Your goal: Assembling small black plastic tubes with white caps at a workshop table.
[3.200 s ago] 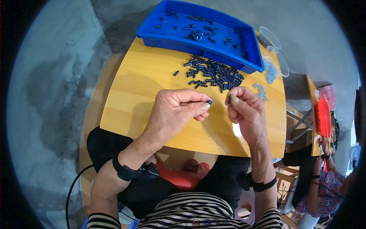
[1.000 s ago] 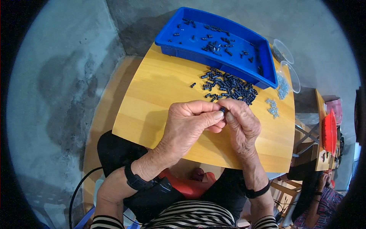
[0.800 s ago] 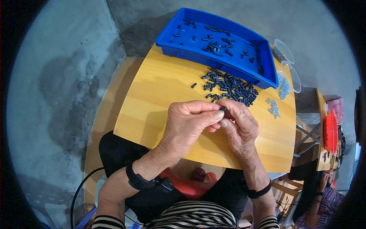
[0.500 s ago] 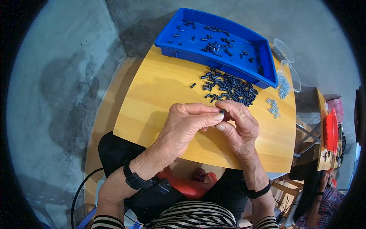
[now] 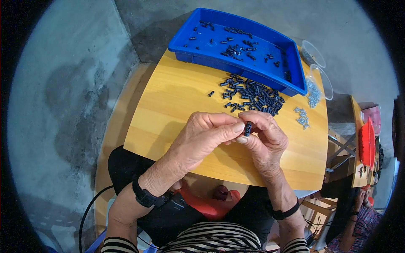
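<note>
Above the table's near half, both my hands meet around a small black cylindrical plastic piece (image 5: 248, 128) with holes along its side. My right hand (image 5: 270, 143) pinches it between thumb and index finger, and it stands nearly upright. My left hand (image 5: 202, 135) is closed in a pinch, its thumb and fingertips against the piece's left side; whatever lies between them is hidden. Just beyond my hands is a heap of similar black pieces (image 5: 262, 98). One loose black piece (image 5: 211, 93) lies left of the heap.
A blue tray (image 5: 202, 60) with scattered black pieces stands at the table's far side. Small silver screws (image 5: 302, 118) lie at the right, near a clear tub (image 5: 321, 80) and another clear container (image 5: 314, 52). Another person's hands (image 5: 361, 198) show far right, by a red basin (image 5: 367, 143).
The black piece, mostly covered by fingers before, now shows upright between my fingertips. My left thumb has shifted slightly left off its front. The view has shifted slightly.
</note>
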Available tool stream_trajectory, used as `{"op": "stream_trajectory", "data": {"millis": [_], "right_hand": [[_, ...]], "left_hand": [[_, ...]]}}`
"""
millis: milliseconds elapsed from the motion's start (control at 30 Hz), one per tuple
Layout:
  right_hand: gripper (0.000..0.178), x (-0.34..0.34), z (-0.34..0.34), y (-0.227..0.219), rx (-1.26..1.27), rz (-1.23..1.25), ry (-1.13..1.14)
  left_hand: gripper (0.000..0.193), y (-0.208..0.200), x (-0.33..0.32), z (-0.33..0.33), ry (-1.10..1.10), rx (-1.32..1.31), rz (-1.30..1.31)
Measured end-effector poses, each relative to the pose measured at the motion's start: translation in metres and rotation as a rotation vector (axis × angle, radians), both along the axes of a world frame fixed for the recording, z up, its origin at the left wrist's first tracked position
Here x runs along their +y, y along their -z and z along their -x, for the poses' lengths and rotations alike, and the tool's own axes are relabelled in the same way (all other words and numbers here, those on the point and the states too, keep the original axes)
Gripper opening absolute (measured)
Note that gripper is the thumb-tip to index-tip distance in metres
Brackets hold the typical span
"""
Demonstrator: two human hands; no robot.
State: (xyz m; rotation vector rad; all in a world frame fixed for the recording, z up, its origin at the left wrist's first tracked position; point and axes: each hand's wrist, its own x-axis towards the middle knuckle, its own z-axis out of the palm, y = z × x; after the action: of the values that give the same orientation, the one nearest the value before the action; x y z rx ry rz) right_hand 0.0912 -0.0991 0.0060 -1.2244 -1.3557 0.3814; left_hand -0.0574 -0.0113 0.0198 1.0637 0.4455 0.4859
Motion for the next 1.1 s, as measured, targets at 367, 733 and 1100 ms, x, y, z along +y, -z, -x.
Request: {"op": "stream_trajectory", "data": {"millis": [367,733,1100], "right_hand": [[0.033,0.002,0.000,0.003,-0.102,-0.016,0.007],[0.045,-0.001,-0.009,-0.023,-0.617,0.067,0.060],[0.023,-0.005,-0.018,-0.031,-1.007,0.176,-0.084]], "left_hand": [[0.011,-0.011,-0.001,-0.002,-0.044,0.193,-0.338],[0.012,0.000,-0.006,-0.010,-0.234,0.159,-0.662],[0.015,0.008,-0.015,-0.014,-0.304,0.202,-1.061]]}}
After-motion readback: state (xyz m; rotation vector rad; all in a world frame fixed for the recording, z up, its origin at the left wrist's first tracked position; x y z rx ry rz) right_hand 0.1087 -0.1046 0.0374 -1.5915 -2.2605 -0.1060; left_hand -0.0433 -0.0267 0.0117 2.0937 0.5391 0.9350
